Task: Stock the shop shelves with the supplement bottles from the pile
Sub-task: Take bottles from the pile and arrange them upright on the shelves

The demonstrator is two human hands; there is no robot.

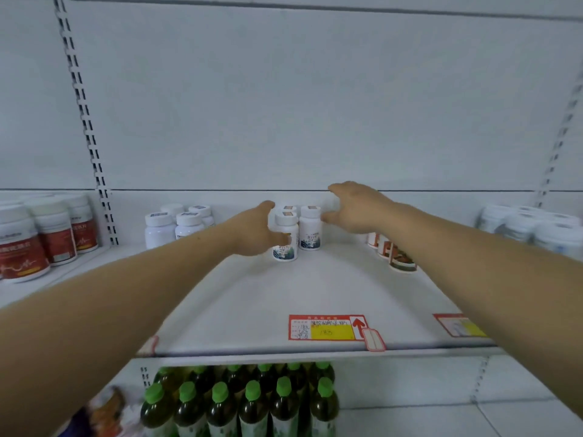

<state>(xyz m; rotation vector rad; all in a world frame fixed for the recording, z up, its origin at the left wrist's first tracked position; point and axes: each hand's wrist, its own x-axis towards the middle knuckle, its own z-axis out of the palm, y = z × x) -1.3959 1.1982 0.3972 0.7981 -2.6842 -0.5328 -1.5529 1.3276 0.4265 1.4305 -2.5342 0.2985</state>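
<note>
Green-capped bottles (252,402); price tag (326,328) reads "183".

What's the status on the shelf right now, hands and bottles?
Left hand grips the front white mountain-label supplement bottle on the white shelf. Right hand open beside the cluster's right side. Orange-label bottles partly hidden behind right forearm.

The right hand (356,209) hides whatever its fingers touch. Beneath its wrist, the orange-labelled white bottles (398,257) are partly covered. The label text on the small white plastic bottle (285,236) held by the left hand (257,230) is blurred.
</note>
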